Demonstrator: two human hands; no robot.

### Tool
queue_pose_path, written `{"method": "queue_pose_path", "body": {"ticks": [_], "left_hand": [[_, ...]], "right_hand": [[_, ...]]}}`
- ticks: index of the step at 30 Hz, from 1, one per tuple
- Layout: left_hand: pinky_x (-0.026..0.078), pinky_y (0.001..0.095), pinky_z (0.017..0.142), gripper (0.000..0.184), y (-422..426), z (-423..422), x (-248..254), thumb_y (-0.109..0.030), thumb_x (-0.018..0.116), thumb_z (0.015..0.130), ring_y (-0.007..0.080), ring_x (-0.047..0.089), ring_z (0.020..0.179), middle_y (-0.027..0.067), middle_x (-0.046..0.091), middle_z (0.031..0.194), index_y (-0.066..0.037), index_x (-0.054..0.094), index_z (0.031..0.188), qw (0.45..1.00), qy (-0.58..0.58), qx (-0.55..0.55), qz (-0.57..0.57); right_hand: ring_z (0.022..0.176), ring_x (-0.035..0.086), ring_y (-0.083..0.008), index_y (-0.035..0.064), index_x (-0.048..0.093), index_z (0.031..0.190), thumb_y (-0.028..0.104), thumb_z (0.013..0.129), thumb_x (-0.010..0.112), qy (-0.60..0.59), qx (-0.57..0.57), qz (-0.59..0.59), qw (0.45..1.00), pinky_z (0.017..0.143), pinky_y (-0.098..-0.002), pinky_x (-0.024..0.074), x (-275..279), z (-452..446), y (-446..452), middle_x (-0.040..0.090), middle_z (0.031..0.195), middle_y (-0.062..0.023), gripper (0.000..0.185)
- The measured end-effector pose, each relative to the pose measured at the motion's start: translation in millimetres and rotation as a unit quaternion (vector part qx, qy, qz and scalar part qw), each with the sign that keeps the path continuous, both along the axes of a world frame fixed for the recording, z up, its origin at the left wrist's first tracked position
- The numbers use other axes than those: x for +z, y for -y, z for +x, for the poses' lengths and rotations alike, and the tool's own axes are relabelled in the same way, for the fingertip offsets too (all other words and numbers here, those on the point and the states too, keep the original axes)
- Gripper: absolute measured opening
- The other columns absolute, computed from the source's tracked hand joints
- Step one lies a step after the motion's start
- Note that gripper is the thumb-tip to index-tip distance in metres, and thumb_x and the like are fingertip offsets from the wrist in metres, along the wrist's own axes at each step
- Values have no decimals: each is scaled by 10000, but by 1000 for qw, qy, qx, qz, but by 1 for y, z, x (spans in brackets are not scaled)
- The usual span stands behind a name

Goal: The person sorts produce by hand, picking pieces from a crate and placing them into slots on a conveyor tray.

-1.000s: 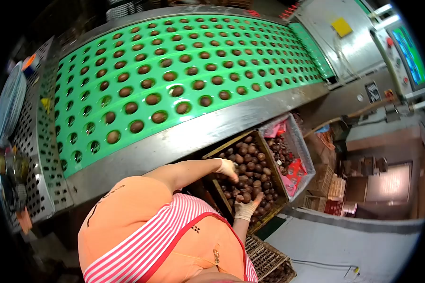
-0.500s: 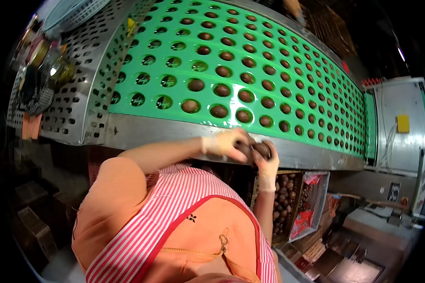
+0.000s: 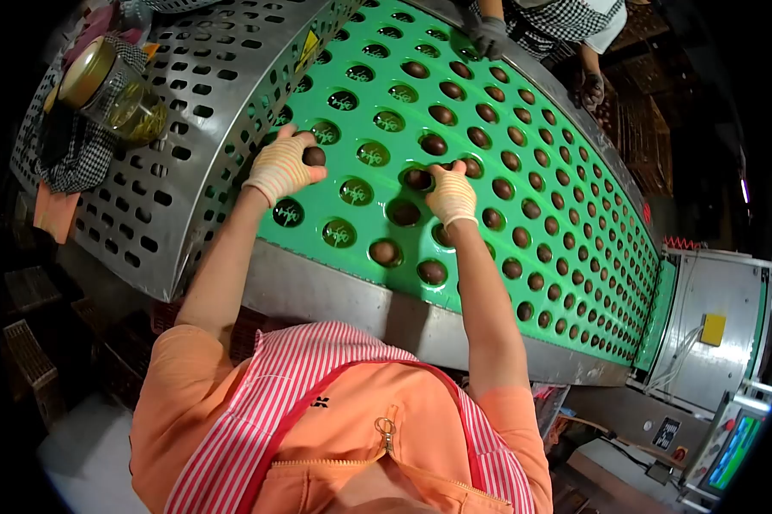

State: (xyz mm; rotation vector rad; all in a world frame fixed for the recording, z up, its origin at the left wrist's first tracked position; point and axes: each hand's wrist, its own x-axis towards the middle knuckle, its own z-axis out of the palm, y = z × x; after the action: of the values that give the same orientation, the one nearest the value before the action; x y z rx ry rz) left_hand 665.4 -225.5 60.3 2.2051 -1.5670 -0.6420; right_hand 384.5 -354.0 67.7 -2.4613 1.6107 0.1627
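Note:
My left hand (image 3: 281, 170), in a pale striped glove, holds a dark brown egg-shaped ball (image 3: 314, 157) between thumb and fingers. It is above the green sheet (image 3: 315, 184), beside a cavity without a ball. My right hand (image 3: 452, 195), gloved alike, reaches in with its fingertips at another brown ball (image 3: 417, 179) in a cavity; the palm side is hidden. Rows of round cavities cover the sheet. Those near my left hand show a pale pattern at the bottom, while brown balls sit in the cavities to the right.
A perforated metal cover (image 3: 176, 111) borders the sheet at left, with a gold-lidded jar (image 3: 120, 94) on it. Across the sheet, a co-worker's gloved hand (image 3: 488, 38) is at the far edge. A metal rail (image 3: 343, 291) runs along my side. A machine box (image 3: 703, 291) stands right.
Both hands have moved from the near rail out over the sheet and apart, each now at a ball. The view has shifted. A co-worker has come into sight across the sheet.

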Motion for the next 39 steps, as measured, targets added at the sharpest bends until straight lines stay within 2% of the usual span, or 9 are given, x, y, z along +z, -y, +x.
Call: {"method": "queue_pose_path", "body": {"ticks": [8,11,15,17,19,23,25,30,39], "left_hand": [[521,447,898,429,100,-2,-2,-202,694,809,384,604,1043,165,502,1268,-163,604,1227,972,174,-90,128],[516,446,902,467,110,5,25,-227,695,818,401,591,1055,183,507,1266,-130,586,1261,985,87,-102,107],[520,386,813,327,149,18,-4,-278,638,903,315,644,874,152,673,939,-70,639,1156,970,-200,52,-130],[513,380,846,285,173,25,-79,-265,576,945,281,632,918,98,660,1065,-123,641,1184,968,-60,-22,-241],[482,412,939,318,165,15,-77,-238,575,938,307,594,1044,97,600,1230,-157,613,1244,978,121,-81,-148],[432,445,1019,408,141,21,-71,-341,477,969,354,538,1144,123,541,1330,-148,553,1321,967,3,-62,-247],[431,466,1008,429,110,24,-49,-358,457,971,371,533,1157,166,520,1353,-144,539,1334,978,109,49,-168],[401,500,1006,485,36,-24,-52,-270,556,912,326,464,1231,99,465,1374,-211,478,1387,978,199,59,-14],[408,537,1001,488,-19,-41,-58,-141,572,847,331,484,1211,76,502,1359,-210,550,1329,968,207,8,-145]], "right_hand": [[996,624,-338,124,698,971,79,774,602,-47,300,15,953,829,-438,545,1,71,15,566,1207,-151,224],[980,637,-350,117,690,982,62,726,627,16,273,165,948,845,-419,542,12,75,34,556,1263,-159,270],[995,628,-368,121,635,1094,109,793,676,311,186,81,928,894,-446,514,-1,85,66,563,1265,-140,303],[1189,533,-380,207,591,1221,115,827,651,258,284,-30,923,988,-500,448,-37,85,76,509,1368,-135,409],[1285,464,-386,256,579,1258,108,835,635,128,340,-136,922,1030,-535,405,-56,82,78,470,1423,-137,451],[1260,480,-405,209,604,1250,33,824,598,317,106,-77,939,1025,-487,422,-32,49,51,490,1385,-201,461],[1203,524,-395,123,625,1214,3,824,601,376,31,-90,922,983,-431,459,-19,19,25,527,1339,-208,410],[1150,567,-339,63,648,1179,18,829,631,425,-57,-72,900,945,-405,482,-10,-56,-51,577,1261,-182,354],[1066,594,-200,6,651,1151,-28,904,583,514,-248,-75,818,889,-308,500,-2,-148,-183,584,1228,-137,258]]}}
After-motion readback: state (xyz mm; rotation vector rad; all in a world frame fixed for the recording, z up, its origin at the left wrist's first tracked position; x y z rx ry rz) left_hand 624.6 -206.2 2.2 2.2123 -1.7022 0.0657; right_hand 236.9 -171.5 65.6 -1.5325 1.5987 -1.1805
